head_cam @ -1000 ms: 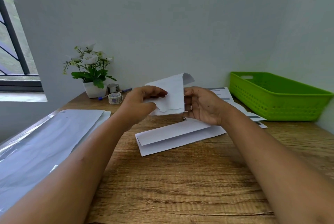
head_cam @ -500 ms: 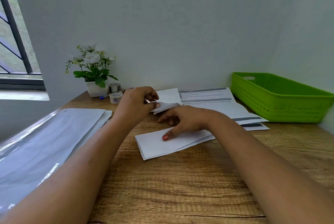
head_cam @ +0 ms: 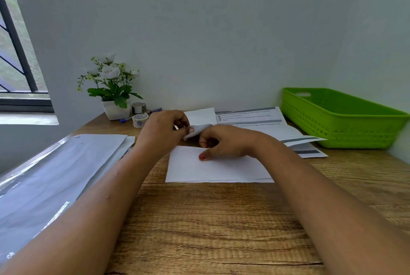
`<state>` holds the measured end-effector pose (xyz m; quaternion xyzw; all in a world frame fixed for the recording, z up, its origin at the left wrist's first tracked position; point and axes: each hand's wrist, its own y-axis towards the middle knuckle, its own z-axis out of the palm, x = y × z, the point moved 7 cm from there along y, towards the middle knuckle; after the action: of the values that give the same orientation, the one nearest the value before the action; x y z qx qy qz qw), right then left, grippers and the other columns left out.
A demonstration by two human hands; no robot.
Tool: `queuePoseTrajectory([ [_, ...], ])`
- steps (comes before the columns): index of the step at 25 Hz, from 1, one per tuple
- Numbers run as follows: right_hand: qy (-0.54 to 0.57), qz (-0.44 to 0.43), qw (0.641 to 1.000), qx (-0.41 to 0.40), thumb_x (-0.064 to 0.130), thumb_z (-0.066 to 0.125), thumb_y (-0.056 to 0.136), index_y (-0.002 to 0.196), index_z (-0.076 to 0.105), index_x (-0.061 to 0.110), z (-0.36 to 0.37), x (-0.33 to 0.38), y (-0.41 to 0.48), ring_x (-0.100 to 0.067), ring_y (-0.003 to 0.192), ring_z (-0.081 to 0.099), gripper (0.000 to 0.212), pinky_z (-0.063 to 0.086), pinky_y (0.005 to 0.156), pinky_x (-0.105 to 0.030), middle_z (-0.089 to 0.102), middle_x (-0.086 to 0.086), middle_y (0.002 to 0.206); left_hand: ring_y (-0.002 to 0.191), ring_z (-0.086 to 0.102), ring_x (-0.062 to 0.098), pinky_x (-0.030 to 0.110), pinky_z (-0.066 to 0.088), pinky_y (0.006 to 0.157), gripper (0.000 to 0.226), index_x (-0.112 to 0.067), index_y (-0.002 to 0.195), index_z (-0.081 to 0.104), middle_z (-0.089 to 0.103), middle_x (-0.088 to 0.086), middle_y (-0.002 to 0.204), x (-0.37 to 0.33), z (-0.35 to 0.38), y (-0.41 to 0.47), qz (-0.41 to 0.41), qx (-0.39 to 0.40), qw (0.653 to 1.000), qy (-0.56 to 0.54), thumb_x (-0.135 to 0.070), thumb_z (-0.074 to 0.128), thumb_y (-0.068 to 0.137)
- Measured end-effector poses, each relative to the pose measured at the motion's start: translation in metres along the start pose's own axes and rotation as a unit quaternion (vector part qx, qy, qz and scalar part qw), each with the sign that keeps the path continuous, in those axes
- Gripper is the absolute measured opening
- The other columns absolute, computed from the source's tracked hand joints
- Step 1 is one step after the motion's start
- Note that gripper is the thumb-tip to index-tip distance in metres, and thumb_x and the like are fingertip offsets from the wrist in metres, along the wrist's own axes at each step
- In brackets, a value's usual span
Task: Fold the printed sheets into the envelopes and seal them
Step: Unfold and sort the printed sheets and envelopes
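Note:
A white envelope (head_cam: 213,169) lies flat on the wooden desk (head_cam: 221,226) in front of me. My right hand (head_cam: 224,141) rests on its far edge, thumb pressing the paper and fingers curled. My left hand (head_cam: 165,129) pinches a small folded piece of white paper (head_cam: 197,130) just above the envelope's far edge. Behind my hands lie printed sheets (head_cam: 261,122) with grey bars of text.
A green plastic basket (head_cam: 341,119) stands at the right against the wall. A clear sleeve of white envelopes (head_cam: 55,168) lies at the left. At the back left stand a potted plant (head_cam: 111,88), tape rolls (head_cam: 139,113) and a pen (head_cam: 155,111).
The folded paper came down from in front of me to the desk. My right hand let go of it and pressed on the envelope, which now lies squarer to me.

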<state>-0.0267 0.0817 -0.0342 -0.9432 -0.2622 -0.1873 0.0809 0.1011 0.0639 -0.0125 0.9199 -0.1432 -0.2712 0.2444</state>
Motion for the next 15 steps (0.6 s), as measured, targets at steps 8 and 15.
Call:
queuePoseTrajectory([
  [8, 0.278, 0.029, 0.950, -0.136, 0.021, 0.064, 0.090, 0.091, 0.064, 0.024, -0.059, -0.038, -0.028, -0.002, 0.058, 0.050, 0.003, 0.039, 0.051, -0.013, 0.059, 0.006, 0.073, 0.084, 0.054, 0.011, 0.024, 0.042, 0.071, 0.009, -0.021, 0.091, 0.064, 0.058, -0.010, 0.084, 0.002, 0.004, -0.001, -0.001, 0.015, 1.000, 0.019, -0.015, 0.059, 0.088],
  [15, 0.266, 0.093, 0.956, -0.077, 0.013, 0.058, 0.093, 0.091, 0.075, 0.020, -0.036, -0.046, -0.021, -0.013, 0.066, 0.053, 0.019, 0.040, 0.047, -0.017, 0.068, 0.001, 0.095, 0.085, 0.056, 0.014, 0.030, 0.050, 0.076, 0.005, -0.023, 0.090, 0.063, 0.063, -0.006, 0.092, -0.003, 0.011, 0.001, 0.033, 0.042, 0.998, 0.042, -0.029, 0.062, 0.089],
])
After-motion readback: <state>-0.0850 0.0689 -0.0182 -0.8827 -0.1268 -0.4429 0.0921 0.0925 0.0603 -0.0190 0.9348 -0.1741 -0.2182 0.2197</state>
